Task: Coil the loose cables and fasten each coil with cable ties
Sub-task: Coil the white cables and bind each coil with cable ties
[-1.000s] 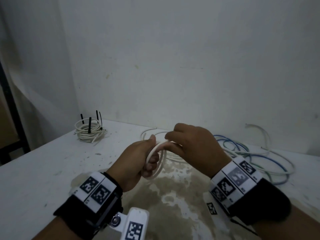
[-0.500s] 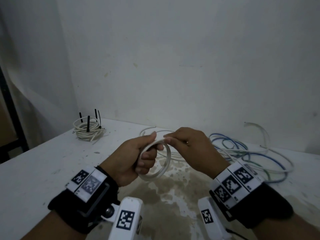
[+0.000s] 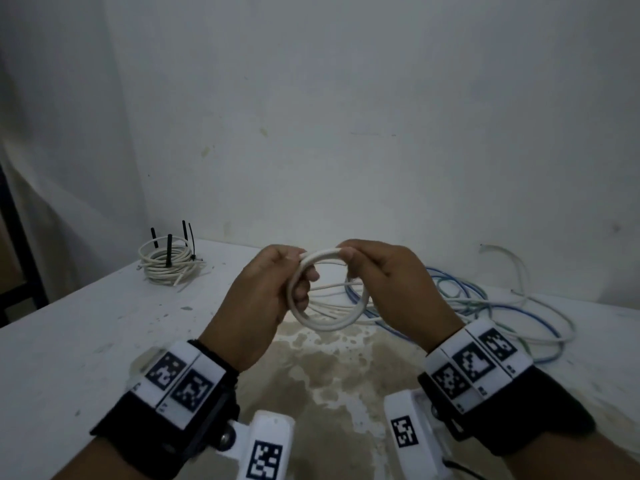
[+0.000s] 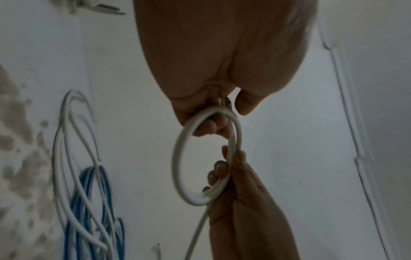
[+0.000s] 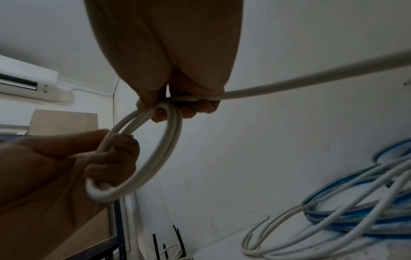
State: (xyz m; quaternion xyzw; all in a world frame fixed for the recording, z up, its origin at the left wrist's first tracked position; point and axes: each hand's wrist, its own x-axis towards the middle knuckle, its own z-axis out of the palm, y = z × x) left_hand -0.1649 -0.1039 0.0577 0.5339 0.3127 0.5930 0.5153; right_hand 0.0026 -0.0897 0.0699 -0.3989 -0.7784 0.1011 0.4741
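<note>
Above the table both hands hold a small coil of thick white cable (image 3: pixel 325 323) (image 4: pixel 180 168) (image 5: pixel 160 156). My left hand (image 3: pixel 266 292) (image 4: pixel 211 98) grips the coil's left side, its fingers curled through the loop. My right hand (image 3: pixel 384 275) (image 5: pixel 182 102) pinches the top right of the loop, and the cable's loose tail (image 5: pixel 311 79) runs off from under its fingers. Behind the hands, a tangle of loose white and blue cables (image 3: pixel 478 306) (image 5: pixel 355 216) (image 4: pixel 89 193) lies on the table.
A finished white coil (image 3: pixel 166 265) with black cable ties (image 3: pixel 169 251) sticking up sits at the table's far left corner. The white table (image 3: pixel 86 334) is stained brown in front of me. A wall stands close behind. An air conditioner (image 5: pixel 26 82) hangs high on the wall.
The coil has turned from edge-on to face me as a round loop. Both hands have risen a little, and the right hand has moved onto the loop's top right.
</note>
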